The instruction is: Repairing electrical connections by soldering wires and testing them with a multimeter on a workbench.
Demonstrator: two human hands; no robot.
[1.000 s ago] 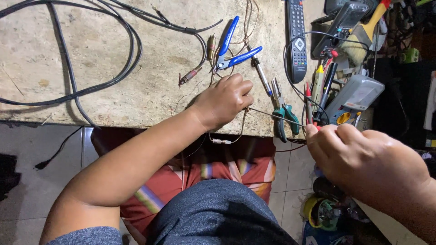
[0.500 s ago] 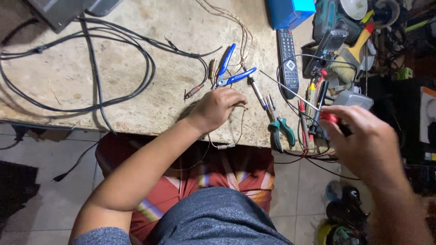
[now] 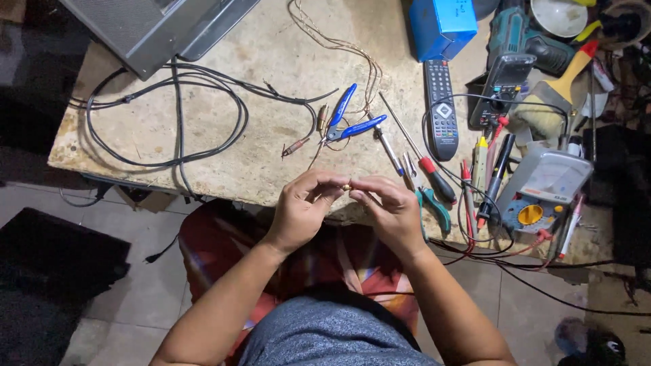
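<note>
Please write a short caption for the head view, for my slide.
Both hands, left and right, pinch a tiny part over the bench edge, near blue cutters.

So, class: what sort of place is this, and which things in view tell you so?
Probably a home electronics repair bench. On the worn stone-topped table lie a grey multimeter with a yellow dial, blue-handled wire cutters and loose black cables. Both hands pinch a tiny component.

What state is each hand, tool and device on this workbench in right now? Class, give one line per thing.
Left hand: raised, fingertips pinching a tiny brass-coloured part.
Right hand: raised, pinching the same part.
Blue-handled cutting pliers: lying flat, handles spread.
Black remote control: lying face up.
Grey multimeter: lying flat, red lead attached.
Black cable: loosely looped.
Red-handled screwdriver: lying unused.
</note>
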